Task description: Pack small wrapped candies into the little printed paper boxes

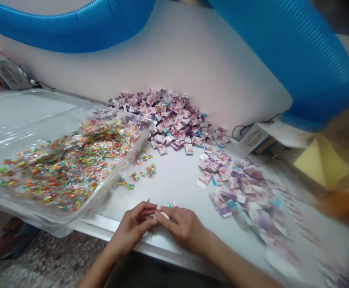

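Observation:
My left hand (134,228) and my right hand (182,226) meet at the near edge of the white table (177,180), fingertips pinched together. Between them sits a small clear packet (170,205) with coloured bits, mostly hidden by the fingers. To the left, a clear plastic tray (21,216) holds a heap of clear packets of coloured sweets (69,160). A big pile of small purple-and-white boxes (171,116) lies against the wall. Flat, unfolded purple boxes (237,184) are spread to the right of my hands.
A few loose sweet packets (141,172) lie between tray and hands. Thick blue ribbed hoses (297,56) arch overhead. A small white fan unit (255,138) with a cable stands by the wall, and yellow sheets (324,164) lie at the right. Speckled floor (42,260) shows below.

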{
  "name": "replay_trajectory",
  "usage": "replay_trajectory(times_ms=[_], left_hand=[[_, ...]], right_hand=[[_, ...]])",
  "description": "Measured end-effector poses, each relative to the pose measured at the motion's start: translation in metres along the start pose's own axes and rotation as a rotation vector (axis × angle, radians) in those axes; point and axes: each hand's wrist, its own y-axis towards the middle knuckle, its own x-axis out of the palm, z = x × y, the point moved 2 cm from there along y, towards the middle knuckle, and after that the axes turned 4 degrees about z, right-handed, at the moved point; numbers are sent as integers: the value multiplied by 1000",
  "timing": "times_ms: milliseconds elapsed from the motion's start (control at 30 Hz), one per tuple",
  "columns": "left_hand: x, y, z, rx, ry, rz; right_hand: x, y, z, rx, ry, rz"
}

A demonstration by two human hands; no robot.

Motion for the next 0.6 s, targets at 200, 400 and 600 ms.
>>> replay_trajectory(times_ms=[200, 400, 600], left_hand=[[0, 2, -7, 24, 169, 82], [9, 5, -4, 172, 512, 212], [26, 16, -8, 670, 1028, 140]], right_hand=[[-46, 21, 7, 328, 284, -409], [-147, 27, 91, 727, 576, 330], [-213, -148, 192, 1213, -120, 403]])
